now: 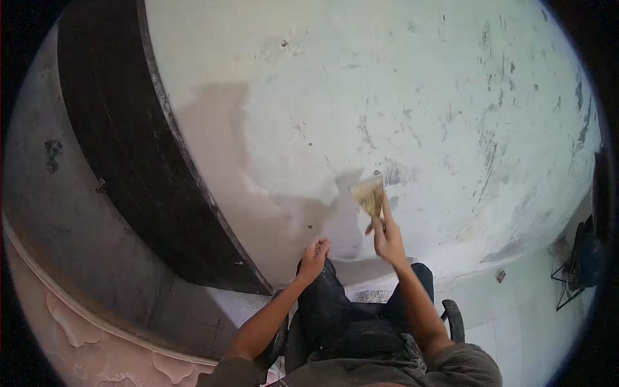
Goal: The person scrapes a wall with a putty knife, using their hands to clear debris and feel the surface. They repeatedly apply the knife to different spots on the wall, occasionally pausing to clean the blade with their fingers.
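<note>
My right hand (389, 244) grips the handle of a putty knife (369, 195). Its wide blade points up and rests against or very near the patchy wall (322, 103), with a finger stretched along the blade's right side. My left hand (314, 259) is over my left knee, close to the wall, its fingers loosely bent and apart. I see nothing held in it. Dark scuffs and small holes mark the wall around the blade, and a smooth whitish patch lies below it.
A dark door or panel (122, 142) stands along the left, beside a grey surface (39, 155). Pink patterned bedding (84, 342) fills the lower left. I sit on a chair with a black armrest (454, 320). A dark metal-legged object (577, 258) stands at right; a small piece (500, 276) lies on the floor.
</note>
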A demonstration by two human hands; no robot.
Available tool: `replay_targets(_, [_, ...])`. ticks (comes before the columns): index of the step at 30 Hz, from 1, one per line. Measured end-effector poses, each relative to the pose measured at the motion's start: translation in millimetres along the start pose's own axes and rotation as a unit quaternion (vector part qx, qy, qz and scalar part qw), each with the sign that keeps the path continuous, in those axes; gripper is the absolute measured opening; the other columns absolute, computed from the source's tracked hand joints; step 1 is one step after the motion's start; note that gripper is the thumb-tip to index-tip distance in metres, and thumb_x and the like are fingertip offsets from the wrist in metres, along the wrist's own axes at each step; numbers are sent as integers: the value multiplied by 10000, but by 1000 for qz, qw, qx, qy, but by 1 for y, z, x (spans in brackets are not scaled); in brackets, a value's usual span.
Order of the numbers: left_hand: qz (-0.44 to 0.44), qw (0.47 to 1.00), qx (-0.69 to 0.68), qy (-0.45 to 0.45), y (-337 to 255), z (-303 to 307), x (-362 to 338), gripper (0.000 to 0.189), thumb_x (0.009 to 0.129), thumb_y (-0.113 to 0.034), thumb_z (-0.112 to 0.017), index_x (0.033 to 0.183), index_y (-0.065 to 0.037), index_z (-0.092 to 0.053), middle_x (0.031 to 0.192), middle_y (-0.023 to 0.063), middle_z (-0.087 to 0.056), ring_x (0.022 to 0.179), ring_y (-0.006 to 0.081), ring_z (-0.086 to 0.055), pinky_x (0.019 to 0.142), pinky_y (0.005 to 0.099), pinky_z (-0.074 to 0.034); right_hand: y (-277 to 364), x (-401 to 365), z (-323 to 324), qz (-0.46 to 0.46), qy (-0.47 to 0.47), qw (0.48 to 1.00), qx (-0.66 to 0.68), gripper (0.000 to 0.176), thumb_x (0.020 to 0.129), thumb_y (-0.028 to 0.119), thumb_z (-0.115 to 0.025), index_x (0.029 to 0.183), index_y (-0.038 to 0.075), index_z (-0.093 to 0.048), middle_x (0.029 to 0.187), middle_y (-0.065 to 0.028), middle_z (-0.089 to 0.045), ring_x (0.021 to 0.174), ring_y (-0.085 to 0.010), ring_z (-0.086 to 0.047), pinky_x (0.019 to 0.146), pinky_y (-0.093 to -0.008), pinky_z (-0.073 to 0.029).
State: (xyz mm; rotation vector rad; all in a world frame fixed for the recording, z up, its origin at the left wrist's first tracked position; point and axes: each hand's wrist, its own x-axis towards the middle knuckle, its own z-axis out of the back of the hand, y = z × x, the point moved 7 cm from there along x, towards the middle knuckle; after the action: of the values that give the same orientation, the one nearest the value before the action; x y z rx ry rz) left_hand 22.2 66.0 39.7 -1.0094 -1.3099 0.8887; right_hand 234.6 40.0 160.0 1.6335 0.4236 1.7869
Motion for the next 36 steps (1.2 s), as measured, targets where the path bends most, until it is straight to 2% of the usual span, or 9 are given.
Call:
replay_targets(6, [-5,999,30,12,-4,-3,0,211,994,-228,-529,977,-25,-584,747,-4,-544,670,73,-501,620,227,-426,70,127,-14,-16,38,999,-5,418,951,61,-455,1366,81,-500,685,-136,-571,557,-187,-558,583,-299,-460])
replay_targets(8, [2,1000,7,15,4,-3,2,202,990,-229,-537,965,-33,-580,747,-5,-542,664,74,-503,618,223,-427,87,168,-30,67,23,997,-38,449,966,84,-416,1411,121,-462,580,-76,-553,363,-126,-464,405,-290,-445])
replay_targets(11, [-2,1000,-16,19,1,-4,2,211,984,-238,-550,958,-30,-576,754,-1,-545,661,75,-507,613,221,-428,116,214,-50,98,11,991,-89,481,929,78,-452,1409,115,-457,560,-108,-540,366,-185,-518,392,-330,-467])
replay_targets(14, [6,1000,-4,6,1,-2,3,219,980,-246,-557,952,-29,-574,748,-4,-543,658,73,-508,604,221,-425,134,243,-67,122,-3,985,-124,516,896,75,-473,1410,109,-449,571,-143,-566,397,-239,-571,415,-368,-489])
replay_targets(16, [4,1000,-5,7,-3,-2,2,218,979,-246,-558,952,-31,-575,743,-4,-543,656,72,-506,601,220,-422,140,254,-71,110,-43,984,-133,487,848,106,-522,1331,49,-514,709,-259,-618,677,-426,-621,650,-487,-506])
replay_targets(22, [-16,1000,9,9,-4,-2,3,214,981,-246,-553,949,-36,-575,731,-5,-537,652,65,-489,600,221,-412,158,255,-78,109,-70,963,-236,502,846,121,-525,1335,15,-489,784,-263,-644,723,-444,-624,675,-531,-497])
replay_targets(26, [-29,999,5,19,-5,-4,5,160,989,-181,-527,952,-29,-562,733,-4,-517,660,80,-487,607,233,-405,147,261,-79,99,-64,980,-161,490,845,112,-519,1323,12,-494,801,-270,-644,738,-443,-627,680,-538,-495])
replay_targets(28, [-26,999,7,19,-9,-4,5,159,988,-180,-529,952,-29,-562,736,-3,-517,662,81,-489,610,234,-406,159,266,-77,174,-122,959,-185,505,847,114,-507,1341,14,-481,820,-271,-646,754,-441,-630,685,-533,-500])
replay_targets(36, [-35,999,10,11,-3,0,6,242,984,-280,-546,958,-41,-578,738,-2,-543,650,67,-487,600,229,-413,168,267,-75,90,-108,952,-273,441,884,111,-470,1318,48,-526,799,-247,-659,731,-437,-633,701,-499,-512])
